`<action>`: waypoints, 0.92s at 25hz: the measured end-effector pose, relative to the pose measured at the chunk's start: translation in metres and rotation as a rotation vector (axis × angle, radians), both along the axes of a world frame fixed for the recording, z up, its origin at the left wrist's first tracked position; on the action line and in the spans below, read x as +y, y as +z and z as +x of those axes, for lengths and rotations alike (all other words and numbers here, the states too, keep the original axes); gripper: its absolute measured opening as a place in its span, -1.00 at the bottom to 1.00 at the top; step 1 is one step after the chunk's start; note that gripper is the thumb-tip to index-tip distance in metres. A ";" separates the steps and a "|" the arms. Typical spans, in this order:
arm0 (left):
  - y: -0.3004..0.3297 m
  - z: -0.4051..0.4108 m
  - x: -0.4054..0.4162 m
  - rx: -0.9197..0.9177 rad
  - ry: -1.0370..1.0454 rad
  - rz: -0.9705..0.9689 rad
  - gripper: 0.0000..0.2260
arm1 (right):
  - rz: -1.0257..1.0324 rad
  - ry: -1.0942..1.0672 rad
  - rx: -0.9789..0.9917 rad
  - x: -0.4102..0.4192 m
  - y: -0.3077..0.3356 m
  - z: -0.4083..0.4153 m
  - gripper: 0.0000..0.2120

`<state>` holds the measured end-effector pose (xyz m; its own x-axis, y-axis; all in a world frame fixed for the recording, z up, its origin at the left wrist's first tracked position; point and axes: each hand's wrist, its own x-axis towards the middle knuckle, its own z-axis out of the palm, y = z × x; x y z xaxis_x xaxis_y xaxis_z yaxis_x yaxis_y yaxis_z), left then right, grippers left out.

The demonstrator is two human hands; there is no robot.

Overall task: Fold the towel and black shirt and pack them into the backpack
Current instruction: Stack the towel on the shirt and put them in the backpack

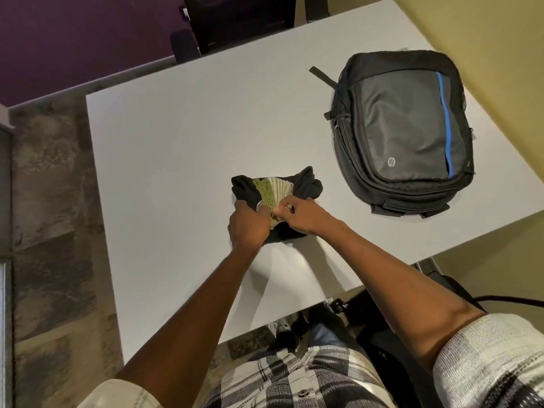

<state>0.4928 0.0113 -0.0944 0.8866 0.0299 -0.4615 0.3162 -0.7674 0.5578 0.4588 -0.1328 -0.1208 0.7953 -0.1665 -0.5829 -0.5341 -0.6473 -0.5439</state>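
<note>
1. two bare forearms reaching out over the white table (164,160), plaid short sleeves at the bottom edge.
2. left hand (247,225) curled tight on the near left side of the bundle, right hand (300,214) pinching the green striped towel (272,191) at its near edge.
3. one towel, lying on top of one black shirt (309,187), both bunched right under the hands.
4. one backpack (403,131) further back to the right, zipped, lying flat, well apart from the bundle. small round "hp" logo, blue stripe.

Wearer: black-and-white plaid button shirt (297,378), short pale cuffed sleeves (482,357); ring on left hand (250,228).
</note>
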 end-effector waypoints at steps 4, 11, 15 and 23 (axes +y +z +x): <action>0.006 0.011 -0.005 0.115 0.108 -0.150 -0.56 | -0.085 -0.080 0.144 0.025 0.007 0.010 -0.03; 0.001 0.028 0.012 0.280 0.088 -0.262 -0.63 | -0.259 -0.128 0.098 0.045 0.008 0.007 -0.11; 0.004 0.023 0.011 0.362 0.029 -0.325 -0.76 | -0.288 -0.164 -0.001 0.048 0.007 0.000 -0.40; 0.021 0.009 -0.022 0.273 -0.079 -0.425 -0.82 | -0.323 -0.245 -0.035 -0.005 0.014 -0.076 -0.56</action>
<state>0.5020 -0.0102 -0.0731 0.7241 -0.2731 -0.6333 0.4440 -0.5180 0.7311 0.3828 -0.1374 -0.1073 0.7277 -0.5238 -0.4428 -0.6786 -0.6436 -0.3539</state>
